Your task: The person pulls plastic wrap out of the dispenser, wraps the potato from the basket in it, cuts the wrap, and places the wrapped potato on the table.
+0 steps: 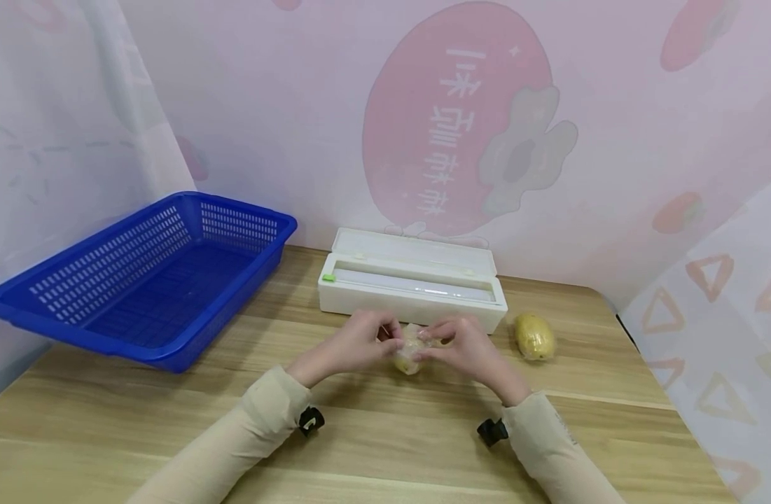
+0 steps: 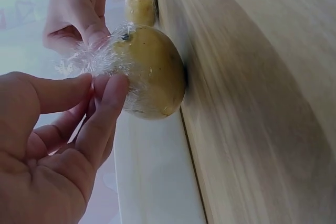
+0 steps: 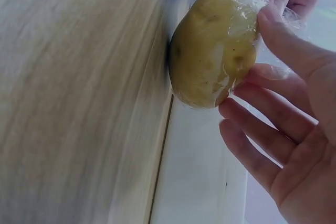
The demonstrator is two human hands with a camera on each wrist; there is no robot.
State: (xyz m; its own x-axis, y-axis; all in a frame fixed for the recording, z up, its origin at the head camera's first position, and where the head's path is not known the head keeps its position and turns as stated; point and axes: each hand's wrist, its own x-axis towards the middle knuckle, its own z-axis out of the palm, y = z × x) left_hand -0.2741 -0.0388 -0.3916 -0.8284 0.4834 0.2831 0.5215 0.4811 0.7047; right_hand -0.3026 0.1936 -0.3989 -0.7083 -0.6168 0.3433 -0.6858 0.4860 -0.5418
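Observation:
On the table, a yellow potato (image 1: 407, 366) stands between both hands, with clear cling film (image 2: 107, 59) gathered over its top. My left hand (image 1: 358, 343) pinches the bunched film between thumb and fingertips at the potato's left side. From the right, my right hand (image 1: 468, 351) pinches the film by thumb and forefinger; its other fingers reach along the potato in the right wrist view. Film lies smooth and shiny over the potato's side (image 3: 202, 56) there. A second potato (image 1: 534, 337), also glossy with film, lies to the right of my right hand.
Just behind the hands is a white cling film box (image 1: 385, 302), its lid raised, with a roll inside and a green slider (image 1: 328, 278) at its left end. A blue plastic basket (image 1: 234, 294) stands at the left of the wooden table (image 1: 385, 448). A printed curtain hangs behind.

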